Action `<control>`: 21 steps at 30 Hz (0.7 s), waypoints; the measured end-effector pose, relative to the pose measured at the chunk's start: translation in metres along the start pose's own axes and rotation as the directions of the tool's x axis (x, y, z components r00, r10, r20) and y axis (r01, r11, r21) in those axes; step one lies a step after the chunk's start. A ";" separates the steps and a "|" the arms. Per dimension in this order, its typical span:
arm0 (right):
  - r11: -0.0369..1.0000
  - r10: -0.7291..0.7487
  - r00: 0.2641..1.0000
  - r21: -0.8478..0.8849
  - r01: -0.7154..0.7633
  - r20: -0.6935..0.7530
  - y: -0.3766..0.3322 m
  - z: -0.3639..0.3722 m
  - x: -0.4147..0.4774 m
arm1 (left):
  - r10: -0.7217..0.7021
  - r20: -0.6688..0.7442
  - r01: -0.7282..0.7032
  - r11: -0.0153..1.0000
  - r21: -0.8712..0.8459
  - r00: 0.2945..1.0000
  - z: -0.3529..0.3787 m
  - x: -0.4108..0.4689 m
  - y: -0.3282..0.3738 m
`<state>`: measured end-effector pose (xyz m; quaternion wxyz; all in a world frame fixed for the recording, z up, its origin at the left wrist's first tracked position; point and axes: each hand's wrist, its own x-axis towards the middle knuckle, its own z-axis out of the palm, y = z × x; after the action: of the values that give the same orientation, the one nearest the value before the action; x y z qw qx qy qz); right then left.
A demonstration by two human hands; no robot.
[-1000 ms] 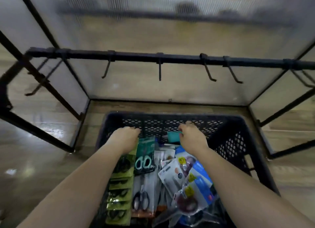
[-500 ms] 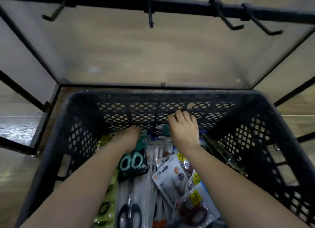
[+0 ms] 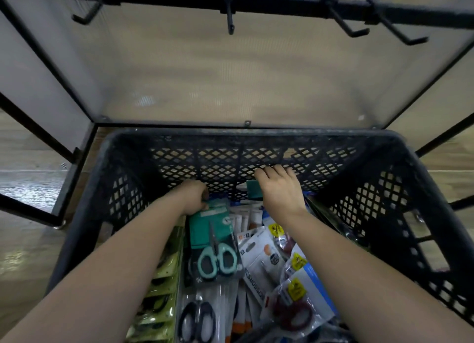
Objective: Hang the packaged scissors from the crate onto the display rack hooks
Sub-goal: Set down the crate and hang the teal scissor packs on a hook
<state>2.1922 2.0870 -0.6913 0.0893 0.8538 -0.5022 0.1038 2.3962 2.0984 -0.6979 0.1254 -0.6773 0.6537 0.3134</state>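
Packaged scissors lie heaped in the black mesh crate, with both forearms reaching in. The left hand pinches the top edge of the mint-handled pack lying on the heap. The right hand curls round a teal pack by the far wall. One white pack reads "SCISSORS". Black rack hooks hang above, before translucent panels, and the wooden floor surrounds the crate.
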 end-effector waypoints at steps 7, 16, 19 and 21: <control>0.999 -0.033 0.998 0.006 0.033 0.048 0.006 -0.013 0.003 | 0.075 -0.001 -0.074 0.992 -0.104 0.997 -0.017 -0.008 0.010; 0.962 -0.263 0.925 -0.002 0.274 0.274 -0.004 -0.070 0.020 | 0.118 0.077 -0.129 0.978 0.165 0.990 -0.059 -0.044 0.039; 0.979 -0.200 0.882 0.041 0.202 0.426 -0.010 -0.123 0.030 | 0.137 -0.027 -0.129 0.973 0.193 0.990 -0.107 -0.083 0.054; 0.988 -0.153 0.861 0.093 0.124 0.485 -0.013 -0.167 0.037 | 0.149 -0.094 -0.126 0.968 0.219 0.984 -0.146 -0.117 0.064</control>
<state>2.2069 2.1051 -0.5214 -0.0587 0.8882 -0.4426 -0.1081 2.3783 2.1009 -0.5005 0.1389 -0.6291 0.7348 0.2120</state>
